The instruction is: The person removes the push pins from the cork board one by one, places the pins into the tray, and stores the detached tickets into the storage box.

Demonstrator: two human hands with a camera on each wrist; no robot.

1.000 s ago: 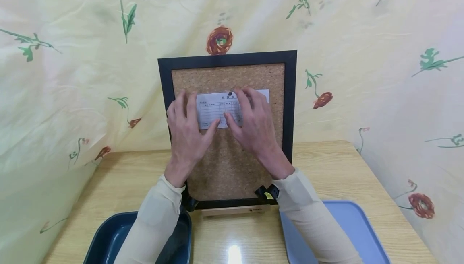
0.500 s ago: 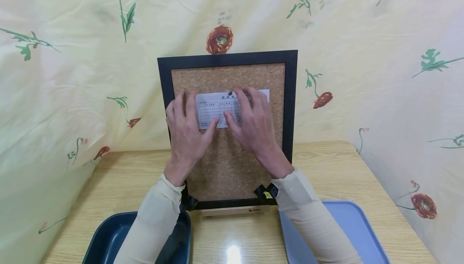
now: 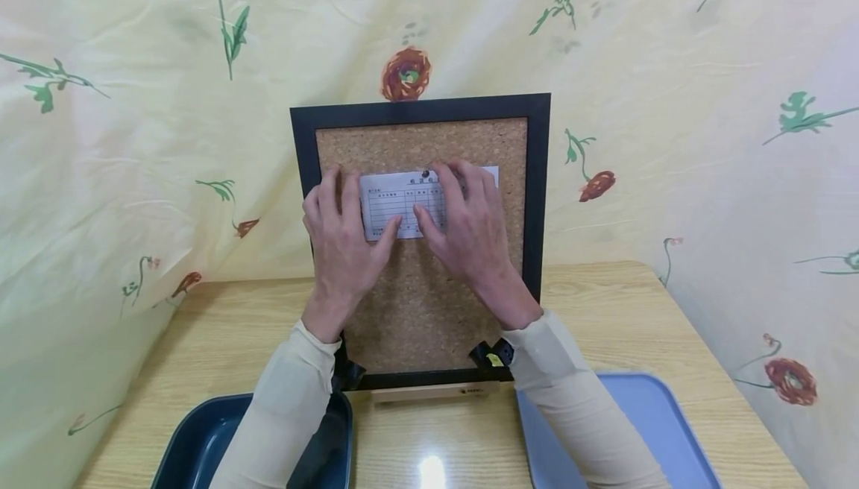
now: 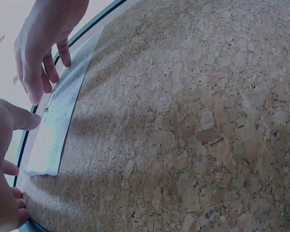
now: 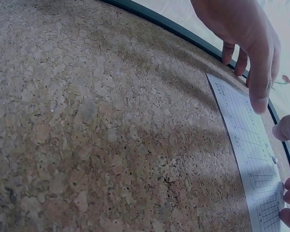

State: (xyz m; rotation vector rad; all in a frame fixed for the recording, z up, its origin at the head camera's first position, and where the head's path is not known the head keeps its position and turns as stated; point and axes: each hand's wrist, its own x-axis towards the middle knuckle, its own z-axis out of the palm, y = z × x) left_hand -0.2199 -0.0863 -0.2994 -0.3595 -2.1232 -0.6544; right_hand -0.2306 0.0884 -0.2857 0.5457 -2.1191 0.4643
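A printed paper form (image 3: 389, 209) lies against a black-framed corkboard (image 3: 423, 317) standing upright. A small dark pushpin (image 3: 426, 174) is at its top edge, showing also in the right wrist view as a pin (image 5: 274, 158). My left hand (image 3: 341, 239) spreads over the form's left end, fingertips on the cork beside it, thumb (image 4: 29, 120) in front of the paper. Over the right part is my right hand (image 3: 473, 228), fingers loosely bent with tips near the top edge and pin, hiding that part of the form. Neither hand grips anything.
A dark blue tray (image 3: 194, 429) sits at front left, partly under the left sleeve. On the right, a light blue tray (image 3: 651, 407) is partly covered by the right sleeve. A wooden bar (image 3: 436, 392) runs below the board on the wooden table (image 3: 590, 303). Floral cloth hangs behind.
My left hand has shifted slightly to the left, and a bit more of the form's left end shows. The right hand stays where it was, as does the pin.
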